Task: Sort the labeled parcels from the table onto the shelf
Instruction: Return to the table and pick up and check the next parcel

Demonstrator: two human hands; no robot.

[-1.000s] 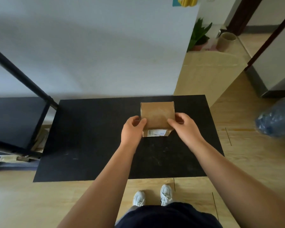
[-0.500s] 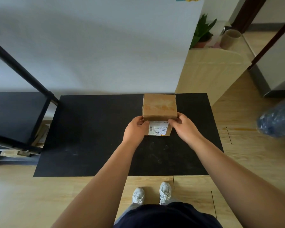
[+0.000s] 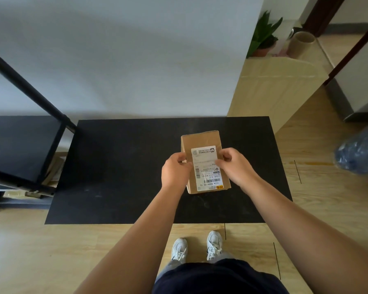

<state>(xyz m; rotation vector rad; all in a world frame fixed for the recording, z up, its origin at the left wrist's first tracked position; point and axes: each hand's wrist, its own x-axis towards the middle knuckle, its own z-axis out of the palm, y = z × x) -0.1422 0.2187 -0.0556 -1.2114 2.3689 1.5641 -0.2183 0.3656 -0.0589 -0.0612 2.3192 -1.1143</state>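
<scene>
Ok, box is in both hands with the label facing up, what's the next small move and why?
Probably carry the box left toward the black shelf. Both the left hand and right hand grip it, and its label already faces up, readable.

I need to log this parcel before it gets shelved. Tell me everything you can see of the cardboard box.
The cardboard box is a small brown carton, plain and closed, held over the black table. Its broad face is turned up toward the camera and carries a white shipping label with barcodes and printed text, too small to read reliably. The left hand grips its left edge and the right hand its right edge, fingers overlapping the label.
</scene>
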